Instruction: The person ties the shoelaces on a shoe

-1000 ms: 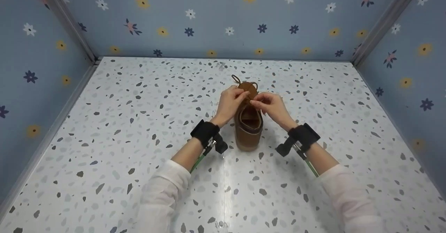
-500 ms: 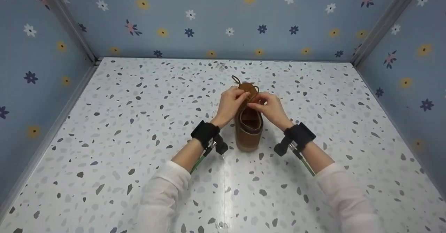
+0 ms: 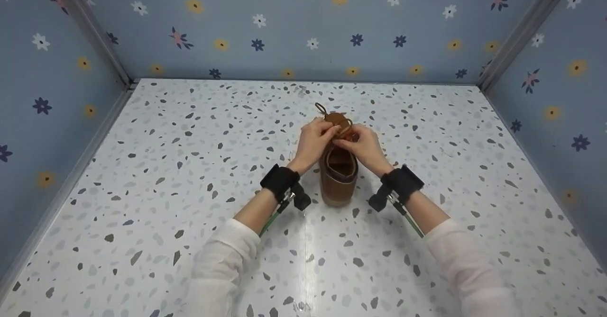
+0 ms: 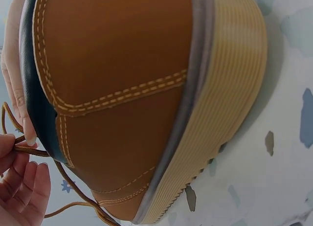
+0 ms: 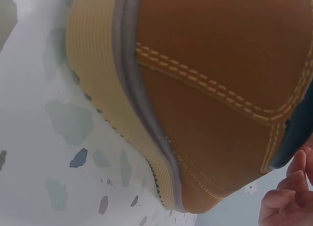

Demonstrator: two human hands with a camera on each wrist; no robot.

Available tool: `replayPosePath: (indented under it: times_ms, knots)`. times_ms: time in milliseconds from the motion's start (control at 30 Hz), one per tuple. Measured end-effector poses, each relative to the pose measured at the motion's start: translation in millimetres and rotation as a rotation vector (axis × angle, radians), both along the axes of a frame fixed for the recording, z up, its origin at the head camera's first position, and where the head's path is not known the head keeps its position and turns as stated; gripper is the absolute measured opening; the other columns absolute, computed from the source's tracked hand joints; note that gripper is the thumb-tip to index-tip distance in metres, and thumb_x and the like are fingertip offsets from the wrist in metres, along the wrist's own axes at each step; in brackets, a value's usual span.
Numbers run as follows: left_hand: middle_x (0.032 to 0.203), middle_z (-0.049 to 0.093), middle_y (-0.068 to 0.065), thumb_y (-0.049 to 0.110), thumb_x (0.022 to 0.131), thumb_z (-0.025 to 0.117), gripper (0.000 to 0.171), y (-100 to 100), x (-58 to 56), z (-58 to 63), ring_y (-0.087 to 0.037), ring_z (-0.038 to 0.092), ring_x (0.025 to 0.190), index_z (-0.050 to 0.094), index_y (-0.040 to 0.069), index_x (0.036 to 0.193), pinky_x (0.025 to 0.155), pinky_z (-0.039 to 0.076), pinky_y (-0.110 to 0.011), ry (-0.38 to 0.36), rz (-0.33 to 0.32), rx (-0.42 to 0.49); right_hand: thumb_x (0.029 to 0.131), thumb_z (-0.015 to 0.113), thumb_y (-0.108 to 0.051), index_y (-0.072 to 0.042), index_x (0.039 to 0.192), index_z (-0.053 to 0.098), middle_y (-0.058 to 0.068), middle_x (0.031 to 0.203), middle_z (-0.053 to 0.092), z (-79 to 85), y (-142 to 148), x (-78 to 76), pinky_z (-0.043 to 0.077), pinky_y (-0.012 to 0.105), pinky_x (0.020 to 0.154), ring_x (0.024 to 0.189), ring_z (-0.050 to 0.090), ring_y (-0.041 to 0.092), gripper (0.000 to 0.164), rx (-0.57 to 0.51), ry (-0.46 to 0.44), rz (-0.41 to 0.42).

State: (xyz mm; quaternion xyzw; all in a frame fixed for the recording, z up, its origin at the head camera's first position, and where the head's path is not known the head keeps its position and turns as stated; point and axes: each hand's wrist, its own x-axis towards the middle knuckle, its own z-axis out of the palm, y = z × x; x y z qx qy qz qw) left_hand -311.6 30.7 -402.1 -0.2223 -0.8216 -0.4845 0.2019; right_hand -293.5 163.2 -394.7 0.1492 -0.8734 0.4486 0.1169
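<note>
A brown lace-up shoe [image 3: 337, 194] stands upright on its pale ridged sole, heel nearest me and toe away. Over its lacing, my left hand [image 3: 310, 139] pinches the brown shoelace [image 4: 33, 151] between thumb and fingers. My right hand [image 3: 367, 149] is close beside it, thumb and index finger together at the lace above the shoe's opening. One lace loop sticks out past the toe, and another curves up by the right fingertips. In the right wrist view, curled fingers [image 5: 283, 199] show beyond the dark collar; the lace is hidden there.
The shoe stands on a white speckled tabletop [image 3: 189, 165]. Blue flowered panels [image 3: 284, 28] enclose the back and both sides. Each wrist wears a black strap with a small camera [image 3: 301, 198] and green cable.
My right hand has moved left, its fingertips now closer to the left hand's. The lace loop by it has shifted over the toe. Left hand and shoe stay in place.
</note>
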Motion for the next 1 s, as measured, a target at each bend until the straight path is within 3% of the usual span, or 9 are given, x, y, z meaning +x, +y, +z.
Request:
replayPosePath:
  times_ms: [200, 433, 800, 1000]
  knots:
    - [0.056, 0.038, 0.004, 0.026, 0.069, 0.048, 0.021, 1, -0.1, 0.6, -0.005, 0.034, 0.051, 0.053, 0.009, 0.057, 0.046, 0.028, -0.018, 0.013, -0.001, -0.008, 0.056, 0.061, -0.024, -0.006, 0.075, 0.046, 0.006, 0.065, 0.046, -1.8, 4, -0.1, 0.033, 0.022, 0.045, 0.053, 0.04, 0.011, 0.031, -0.009, 0.015, 0.026]
    - [0.056, 0.038, 0.004, 0.027, 0.069, 0.048, 0.022, 1, -0.7, -0.6, -0.005, 0.034, 0.051, 0.052, 0.01, 0.056, 0.046, 0.028, -0.018, 0.02, 0.013, -0.007, 0.055, 0.062, -0.021, -0.003, 0.087, 0.042, 0.011, 0.073, 0.044, -2.5, 17, 3.5, 0.034, 0.024, 0.051, 0.061, 0.041, 0.021, 0.041, -0.04, 0.002, 0.166]
    - [0.057, 0.039, 0.004, 0.027, 0.069, 0.048, 0.02, -1, 0.1, -1.2, -0.006, 0.035, 0.052, 0.053, 0.01, 0.059, 0.047, 0.028, -0.019, 0.002, 0.007, 0.019, 0.056, 0.061, -0.017, -0.004, 0.086, 0.045, 0.008, 0.078, 0.046, -2.8, 31, 1.4, 0.035, 0.027, 0.051, 0.065, 0.043, 0.02, 0.036, -0.049, -0.09, 0.277]
    - [0.059, 0.04, 0.004, 0.026, 0.068, 0.049, 0.017, -1, 1.0, -2.1, -0.005, 0.036, 0.053, 0.055, 0.01, 0.063, 0.048, 0.029, -0.018, 0.021, -0.004, 0.025, 0.061, 0.058, -0.019, -0.007, 0.084, 0.048, 0.005, 0.077, 0.048, 2.2, 36, -1.2, 0.034, 0.037, 0.043, 0.062, 0.045, 0.019, 0.028, -0.061, -0.217, 0.3]
